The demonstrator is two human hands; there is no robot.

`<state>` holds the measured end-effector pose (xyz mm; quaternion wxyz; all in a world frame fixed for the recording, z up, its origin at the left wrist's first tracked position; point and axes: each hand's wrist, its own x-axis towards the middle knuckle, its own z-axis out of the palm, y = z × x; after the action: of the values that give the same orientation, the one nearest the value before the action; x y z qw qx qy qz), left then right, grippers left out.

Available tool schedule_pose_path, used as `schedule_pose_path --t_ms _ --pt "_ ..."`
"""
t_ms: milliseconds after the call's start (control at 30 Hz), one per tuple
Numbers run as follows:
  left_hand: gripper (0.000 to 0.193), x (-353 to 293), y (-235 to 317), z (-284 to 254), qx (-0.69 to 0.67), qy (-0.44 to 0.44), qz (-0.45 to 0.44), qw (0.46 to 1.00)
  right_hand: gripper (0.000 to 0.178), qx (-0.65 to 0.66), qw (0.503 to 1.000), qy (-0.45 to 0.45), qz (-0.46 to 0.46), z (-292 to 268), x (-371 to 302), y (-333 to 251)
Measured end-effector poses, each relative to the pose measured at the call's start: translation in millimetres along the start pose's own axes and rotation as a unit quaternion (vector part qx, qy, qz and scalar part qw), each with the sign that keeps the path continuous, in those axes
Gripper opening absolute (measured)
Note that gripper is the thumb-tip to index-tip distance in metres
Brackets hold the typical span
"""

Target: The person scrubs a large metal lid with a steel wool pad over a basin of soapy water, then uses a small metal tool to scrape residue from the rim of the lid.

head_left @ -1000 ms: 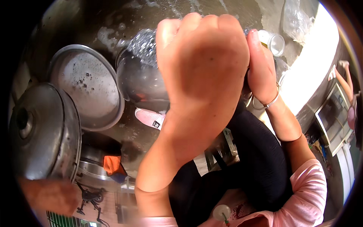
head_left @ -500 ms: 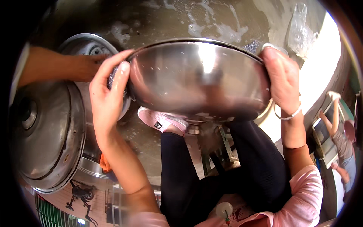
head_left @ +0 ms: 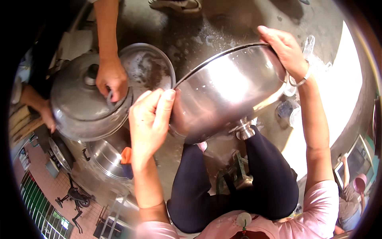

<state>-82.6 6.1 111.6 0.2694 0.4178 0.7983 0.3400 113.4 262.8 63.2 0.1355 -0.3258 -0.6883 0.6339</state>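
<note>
Between my hands is a big shiny steel domed lid, upside down and tilted, with its right side higher. Its steel knob points down toward my knees. My left hand grips the left rim, thumb on the outside. At the right rim, my right hand is closed on the edge, its fingers partly hidden. To the left, another person's hand holds the handle of a large dull pot with a black-knobbed lid. That person's other hand is at the pot's far side.
A wide metal basin with suds stands behind the pot. A smaller steel pot with an orange cloth lies left of my left forearm. Wet concrete floor spreads ahead. A clear plastic bag lies beyond my right hand.
The lid has swung from level to tilted, its right side rising and its left dropping. The other person's arm has moved from the basin to the pot, which now sits farther up in view.
</note>
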Motion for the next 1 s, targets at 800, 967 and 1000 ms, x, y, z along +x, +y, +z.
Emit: schedule_pose_path --t_ms 800,967,1000 --pt "0.022 -114.6 125.6 38.9 -0.056 0.385 0.079 0.918 0.037 -0.173 0.973 0.001 -0.150 65.4 -225.3 -123.7" --pt "0.021 -118.5 125.4 44.1 -0.112 0.399 0.104 0.904 0.042 -0.123 0.988 -0.010 -0.089 88.7 -242.0 -117.3" --pt "0.020 -117.8 124.7 45.2 -0.132 0.373 0.095 0.913 0.043 -0.129 0.988 -0.016 -0.086 91.6 -245.1 -116.3"
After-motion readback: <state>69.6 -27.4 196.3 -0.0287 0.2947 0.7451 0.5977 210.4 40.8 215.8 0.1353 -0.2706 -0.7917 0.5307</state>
